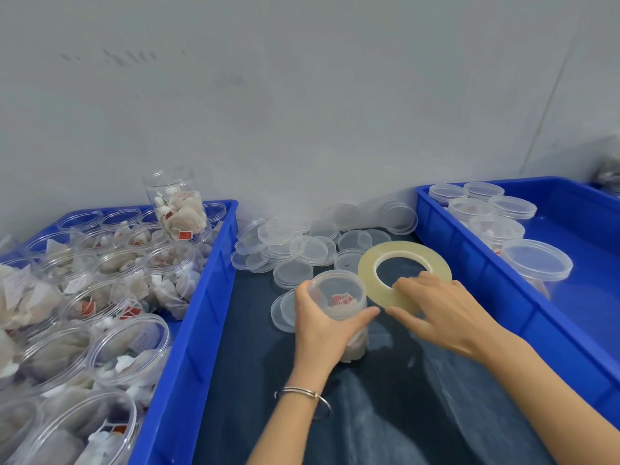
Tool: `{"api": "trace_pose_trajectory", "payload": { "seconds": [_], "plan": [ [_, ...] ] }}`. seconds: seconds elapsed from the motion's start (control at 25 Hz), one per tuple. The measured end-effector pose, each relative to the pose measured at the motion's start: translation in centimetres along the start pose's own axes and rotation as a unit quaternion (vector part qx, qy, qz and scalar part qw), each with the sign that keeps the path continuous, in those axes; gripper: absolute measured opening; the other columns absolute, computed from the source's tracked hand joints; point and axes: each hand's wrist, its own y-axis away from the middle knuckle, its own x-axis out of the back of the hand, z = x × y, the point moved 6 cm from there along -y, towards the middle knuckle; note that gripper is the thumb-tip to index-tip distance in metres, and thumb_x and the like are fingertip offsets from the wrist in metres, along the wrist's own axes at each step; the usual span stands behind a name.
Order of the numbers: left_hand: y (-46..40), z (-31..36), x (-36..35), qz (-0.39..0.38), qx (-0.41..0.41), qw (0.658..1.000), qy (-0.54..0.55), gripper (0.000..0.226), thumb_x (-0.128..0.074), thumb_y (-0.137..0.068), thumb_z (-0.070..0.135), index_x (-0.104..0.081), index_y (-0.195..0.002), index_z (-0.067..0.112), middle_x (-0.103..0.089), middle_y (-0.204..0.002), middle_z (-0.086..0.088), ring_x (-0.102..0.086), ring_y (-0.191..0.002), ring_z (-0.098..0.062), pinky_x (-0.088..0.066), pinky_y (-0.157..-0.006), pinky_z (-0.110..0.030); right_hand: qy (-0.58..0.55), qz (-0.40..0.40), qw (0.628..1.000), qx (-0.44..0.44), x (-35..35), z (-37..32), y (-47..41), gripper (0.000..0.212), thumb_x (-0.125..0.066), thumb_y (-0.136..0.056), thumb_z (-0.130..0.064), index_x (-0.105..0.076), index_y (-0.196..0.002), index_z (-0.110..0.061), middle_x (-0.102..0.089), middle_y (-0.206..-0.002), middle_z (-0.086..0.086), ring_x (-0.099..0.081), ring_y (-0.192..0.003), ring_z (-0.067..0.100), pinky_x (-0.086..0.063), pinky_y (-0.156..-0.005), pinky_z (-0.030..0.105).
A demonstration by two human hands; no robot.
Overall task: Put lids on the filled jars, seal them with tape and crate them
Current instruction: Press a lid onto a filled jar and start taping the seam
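Note:
My left hand point(323, 325) grips a clear filled jar point(339, 297) with a lid on it, upright on the dark cloth in front of me. A big roll of clear yellowish tape point(404, 275) stands tilted just right of the jar. My right hand point(439, 308) holds the roll's lower edge, thumb reaching toward the jar. A pile of loose clear lids point(302, 248) lies behind the jar near the wall.
A blue crate point(201, 297) on the left holds several open jars filled with tea bags; one jar point(177, 204) stands on top. Another blue crate point(476, 263) on the right holds several lidded jars point(496, 226). A grey wall closes the back.

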Motion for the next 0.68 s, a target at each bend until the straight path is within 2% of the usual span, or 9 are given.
{"api": "trace_pose_trajectory", "payload": {
  "seconds": [0.08, 0.2, 0.24, 0.32, 0.4, 0.52, 0.68],
  "plan": [
    [-0.5, 0.0, 0.0, 0.023, -0.022, 0.999, -0.002, 0.074, -0.092, -0.051, 0.035, -0.044, -0.106, 0.04, -0.054, -0.11, 0.022, -0.047, -0.103, 0.019, -0.038, -0.08, -0.001, 0.032, -0.005, 0.999, 0.004, 0.3, 0.8, 0.9, 0.039, -0.026, -0.087, -0.065, -0.045, -0.094, -0.032, -0.048, -0.082, -0.017, -0.039, -0.086, 0.008, -0.035, -0.071, 0.03],
    [-1.6, 0.1, 0.3, -0.087, -0.04, 0.995, -0.027, 0.07, -0.093, -0.053, 0.029, -0.052, -0.109, 0.035, -0.062, -0.111, 0.014, -0.057, -0.105, 0.007, -0.047, -0.089, -0.015, 0.062, -0.011, 0.998, -0.027, 1.1, 3.5, 1.6, 0.056, -0.014, -0.078, -0.077, -0.042, -0.078, -0.029, -0.048, -0.075, -0.014, -0.042, -0.083, 0.006, -0.033, -0.069, 0.027],
    [-1.8, 0.3, 0.2, -0.125, -0.049, 0.99, -0.034, 0.074, -0.093, -0.052, 0.03, -0.052, -0.113, 0.032, -0.063, -0.112, 0.012, -0.058, -0.107, 0.003, -0.048, -0.093, -0.02, 0.06, -0.003, 0.997, -0.047, 1.5, 4.4, 1.5, 0.06, -0.014, -0.074, -0.08, -0.04, -0.073, -0.025, -0.046, -0.071, -0.012, -0.043, -0.081, 0.008, -0.031, -0.064, 0.027],
    [-2.1, 0.7, -0.1, -0.187, -0.067, 0.979, -0.045, 0.08, -0.09, -0.047, 0.037, -0.053, -0.118, 0.029, -0.064, -0.114, 0.01, -0.059, -0.108, 0.001, -0.048, -0.094, -0.023, 0.059, 0.004, 0.996, -0.065, 1.6, 5.0, 1.1, 0.062, -0.018, -0.074, -0.082, -0.036, -0.07, -0.022, -0.044, -0.068, -0.011, -0.043, -0.079, 0.01, -0.028, -0.06, 0.027],
    [-2.6, 0.9, -0.3, -0.231, -0.071, 0.969, -0.054, 0.083, -0.089, -0.047, 0.037, -0.053, -0.121, 0.027, -0.059, -0.121, 0.008, -0.057, -0.111, 0.0, -0.046, -0.095, -0.02, 0.055, -0.008, 0.997, -0.05, 1.1, 4.7, 0.5, 0.055, -0.019, -0.077, -0.074, -0.035, -0.072, -0.022, -0.043, -0.069, -0.009, -0.041, -0.08, 0.01, -0.029, -0.062, 0.028],
    [-2.8, 1.4, -0.4, -0.266, -0.083, 0.955, -0.101, 0.083, -0.092, -0.057, 0.023, -0.048, -0.126, 0.034, -0.04, -0.129, 0.009, -0.047, -0.117, 0.007, -0.039, -0.099, -0.012, 0.025, -0.015, 0.998, -0.049, 0.7, 3.7, -0.7, 0.039, -0.021, -0.081, -0.057, -0.034, -0.075, -0.021, -0.043, -0.075, -0.009, -0.037, -0.083, 0.013, -0.031, -0.067, 0.03],
    [-2.2, 2.6, -0.1, -0.291, -0.039, 0.955, -0.045, 0.089, -0.084, -0.069, 0.006, -0.037, -0.141, 0.032, -0.049, -0.131, 0.007, -0.051, -0.121, -0.002, -0.044, -0.101, -0.021, -0.002, -0.017, 0.998, -0.059, -0.2, 2.2, -1.9, 0.033, -0.033, -0.095, -0.049, -0.043, -0.086, -0.019, -0.046, -0.086, -0.008, -0.038, -0.09, 0.014, -0.036, -0.067, 0.033]
  ]
}}
